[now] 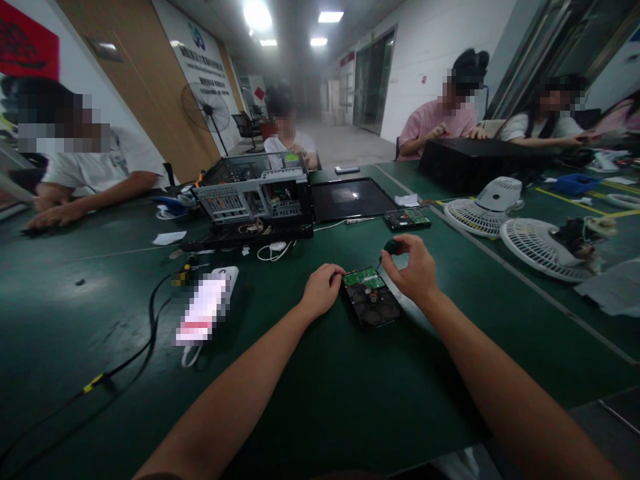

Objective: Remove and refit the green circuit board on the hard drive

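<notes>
My right hand [413, 270] is pinched shut around the round black handle of a small screwdriver [391, 247]. Thumb and fingertips hold it from above, and the shaft points down and left toward the hard drive [373, 298]. The drive lies flat on the green tabletop [320, 400] just left of and below this hand, with its green circuit board facing up.

My left hand [323, 288] is on the drive's other side. Its fingers are curled in and its knuckles are against the drive's left edge. I cannot tell whether it grips the drive or only rests against it.

Beyond my right hand, a second hard drive [407, 219] lies on its own. Further out and to the left is a black side panel [350, 199], and beside that an opened computer case [255, 193]. Well to the left of my left hand lies a phone [206, 308], with a black cable [150, 327] curving past it.

Off to the right of my right hand are two white fan grilles [543, 248], well apart from the drive. Other people sit around the far edges of the tabletop. One person's forearm [100, 193] rests on it at the far left.
</notes>
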A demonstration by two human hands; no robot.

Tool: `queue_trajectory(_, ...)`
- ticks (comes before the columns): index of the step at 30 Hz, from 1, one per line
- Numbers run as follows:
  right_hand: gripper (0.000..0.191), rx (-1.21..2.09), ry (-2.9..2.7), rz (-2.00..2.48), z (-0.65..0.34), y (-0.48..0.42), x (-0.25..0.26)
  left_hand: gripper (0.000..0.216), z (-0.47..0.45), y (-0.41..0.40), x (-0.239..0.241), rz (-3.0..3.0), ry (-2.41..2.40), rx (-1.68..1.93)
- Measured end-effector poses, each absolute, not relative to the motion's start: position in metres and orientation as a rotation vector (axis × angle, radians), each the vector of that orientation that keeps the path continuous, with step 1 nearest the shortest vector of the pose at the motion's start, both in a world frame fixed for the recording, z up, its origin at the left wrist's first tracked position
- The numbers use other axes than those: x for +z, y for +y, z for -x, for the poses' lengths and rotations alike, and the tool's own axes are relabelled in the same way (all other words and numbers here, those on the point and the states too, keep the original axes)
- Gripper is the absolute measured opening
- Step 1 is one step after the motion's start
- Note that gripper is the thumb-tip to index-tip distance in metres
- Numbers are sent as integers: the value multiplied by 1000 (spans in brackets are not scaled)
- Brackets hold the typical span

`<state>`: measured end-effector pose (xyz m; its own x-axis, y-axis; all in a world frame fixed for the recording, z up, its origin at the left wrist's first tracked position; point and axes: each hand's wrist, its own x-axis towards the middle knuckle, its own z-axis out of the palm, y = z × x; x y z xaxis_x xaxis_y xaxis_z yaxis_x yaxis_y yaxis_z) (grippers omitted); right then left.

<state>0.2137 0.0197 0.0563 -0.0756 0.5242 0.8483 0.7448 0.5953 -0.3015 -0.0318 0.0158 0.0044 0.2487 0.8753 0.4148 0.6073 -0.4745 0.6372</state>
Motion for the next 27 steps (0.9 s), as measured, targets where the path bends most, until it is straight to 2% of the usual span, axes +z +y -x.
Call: queue_trajectory(27, 36, -314, -1744, 885, -214, 24, 58, 21, 31, 17, 3, -2182, 1373, 1065)
